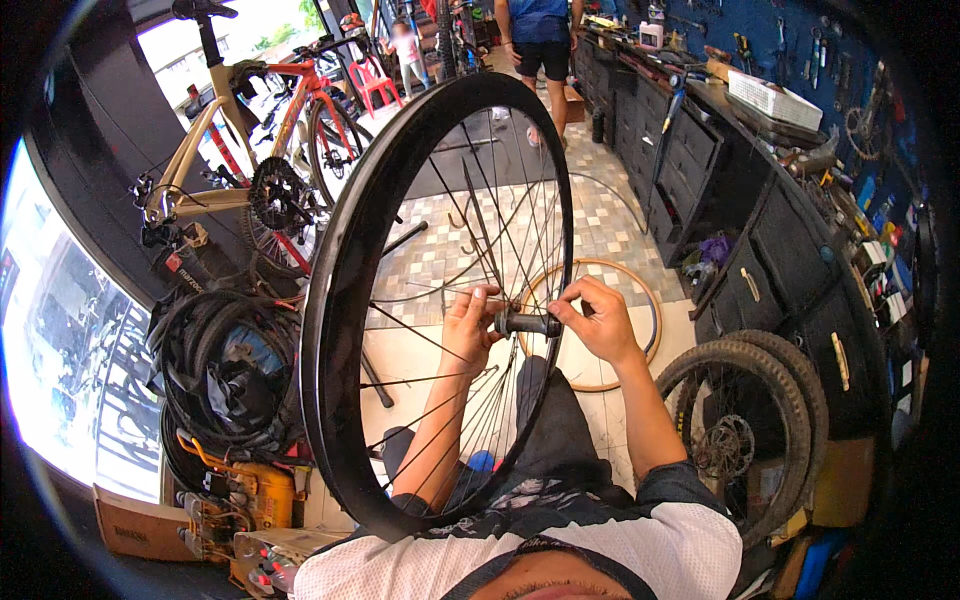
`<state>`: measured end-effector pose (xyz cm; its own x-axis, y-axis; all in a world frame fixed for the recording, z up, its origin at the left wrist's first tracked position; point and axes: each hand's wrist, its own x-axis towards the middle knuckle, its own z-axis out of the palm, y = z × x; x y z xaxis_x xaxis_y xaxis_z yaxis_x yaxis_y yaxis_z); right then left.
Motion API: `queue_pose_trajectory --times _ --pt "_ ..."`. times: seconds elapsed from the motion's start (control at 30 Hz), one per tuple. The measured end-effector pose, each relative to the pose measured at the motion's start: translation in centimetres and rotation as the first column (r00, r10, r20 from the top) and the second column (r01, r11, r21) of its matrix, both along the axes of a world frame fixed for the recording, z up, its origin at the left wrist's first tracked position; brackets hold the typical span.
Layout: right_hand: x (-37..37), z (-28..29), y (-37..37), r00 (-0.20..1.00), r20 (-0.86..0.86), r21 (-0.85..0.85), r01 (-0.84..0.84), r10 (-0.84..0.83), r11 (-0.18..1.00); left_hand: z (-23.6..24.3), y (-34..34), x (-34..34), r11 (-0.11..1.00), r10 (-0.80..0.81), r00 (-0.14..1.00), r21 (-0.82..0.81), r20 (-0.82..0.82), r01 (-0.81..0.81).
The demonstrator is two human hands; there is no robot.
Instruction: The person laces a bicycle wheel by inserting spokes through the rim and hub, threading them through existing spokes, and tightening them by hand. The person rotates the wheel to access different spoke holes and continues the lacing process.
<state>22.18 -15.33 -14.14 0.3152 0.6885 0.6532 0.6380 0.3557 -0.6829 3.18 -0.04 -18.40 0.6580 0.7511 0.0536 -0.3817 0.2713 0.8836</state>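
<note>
A bare black bicycle wheel rim (335,260) with thin spokes stands upright in front of me, resting near my lap. My left hand (468,325) reaches through the spokes and grips the left end of the black hub (528,323) at the wheel's centre. On the other side, my right hand (597,318) pinches the hub's right end with its fingertips. Both forearms rise from the lower edge of the view.
A tan tyre hoop (650,300) lies on the tiled floor behind the wheel. A knobby-tyred wheel (750,430) leans against dark drawers (700,160) at right. Bicycles (250,150) and a pile of tyres (220,370) stand left. A person (538,50) stands far back.
</note>
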Motion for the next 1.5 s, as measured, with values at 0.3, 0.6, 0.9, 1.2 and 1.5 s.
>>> queue_pose_trajectory --times 0.3,0.6,0.9,1.2,1.5 --pt "-0.9 0.5 2.2 0.837 -0.391 -0.061 -0.439 0.384 0.896 -1.4 1.4 -0.2 0.997 -0.010 0.995 -0.070 0.100 0.017" --pt "-1.6 1.4 2.5 0.848 -0.372 -0.035 -0.419 0.377 0.907 3.0 8.7 -5.3 0.897 0.443 0.865 -0.136 0.236 -0.422" --pt "-4.1 2.3 3.1 0.914 -0.352 -0.027 -0.225 0.201 0.974 6.2 3.2 0.8 1.000 0.026 0.983 0.009 0.182 -0.028" --pt "-4.5 1.8 3.1 0.934 -0.298 0.044 -0.194 0.198 0.980 8.0 1.5 1.1 0.974 -0.038 0.987 0.214 -0.159 0.072" --pt "-3.6 0.4 3.2 0.923 -0.349 0.077 -0.141 0.160 0.987 13.0 3.4 -6.0 0.814 0.216 0.936 0.478 0.278 -0.329"
